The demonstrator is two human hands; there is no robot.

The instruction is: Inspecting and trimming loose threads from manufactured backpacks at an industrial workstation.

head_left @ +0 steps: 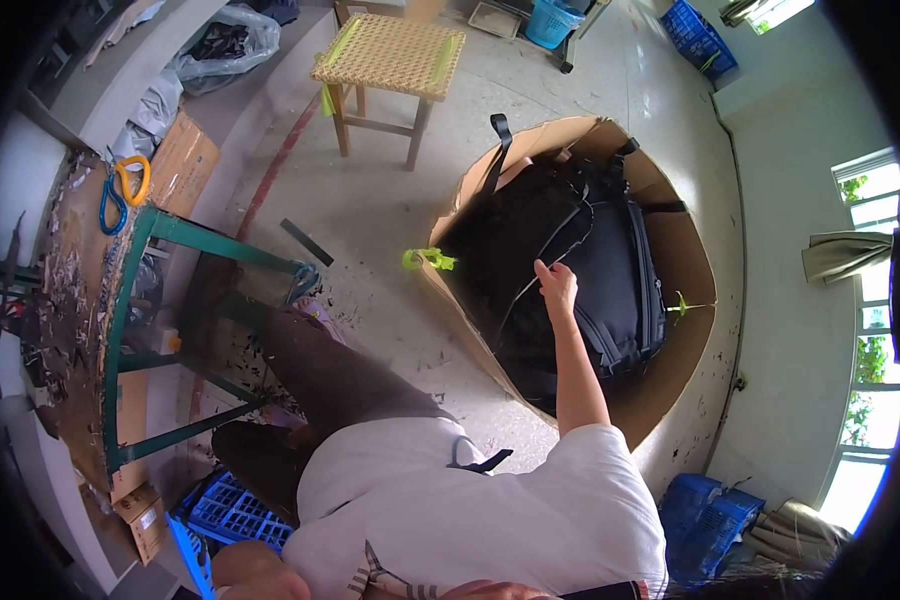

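A large open cardboard box [685, 250] stands on the pale floor. A black backpack [610, 270] lies inside it and fills most of it, with one strap [497, 150] hanging over the far rim. My right hand [555, 285] reaches in from my shoulder and rests on the backpack's upper face, fingers curled onto the fabric near a grey seam. My left hand is out of sight; only a bare bit of arm [255, 575] shows at the lower left. My white shirt and brown trousers fill the lower middle.
A woven stool [390, 55] stands beyond the box. At my left is a green metal workbench frame [130, 300] with blue and orange scissors [120, 190] on its littered top. Blue crates sit by my feet [225, 510] and at the lower right [710, 510]. Green tape [428, 258] hangs off the box rim.
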